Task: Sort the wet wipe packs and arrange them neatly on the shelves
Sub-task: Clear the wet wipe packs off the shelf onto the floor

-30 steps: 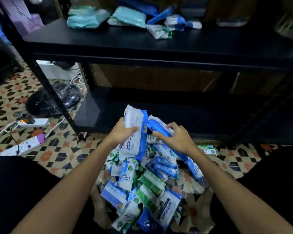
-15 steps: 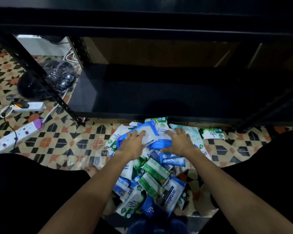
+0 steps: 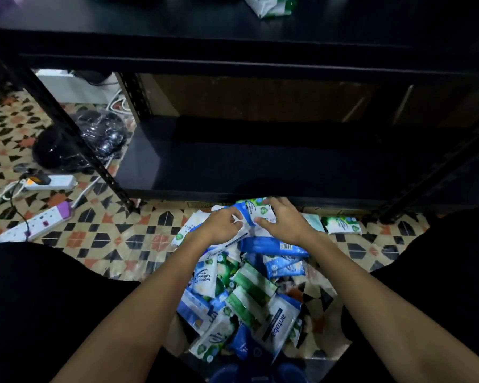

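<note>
Both hands work the far edge of the pile (image 3: 241,294) of wet wipe packs on the tiled floor (image 3: 100,233), just short of the lower shelf (image 3: 233,167). My left hand (image 3: 219,225) pinches a white-and-blue pack (image 3: 245,215) at its near corner; my right hand (image 3: 284,222), at 3 o'clock of it, curls over the same pack. One green pack (image 3: 342,225) lies apart at 3 o'clock. At 9 o'clock, power strips (image 3: 43,222) sprawl.

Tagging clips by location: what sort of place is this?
Probably a home room or storeroom: patterned floor tiles, a black metal shelf unit, power strips trailing cables, and wet wipe packs piled on the floor.
</note>
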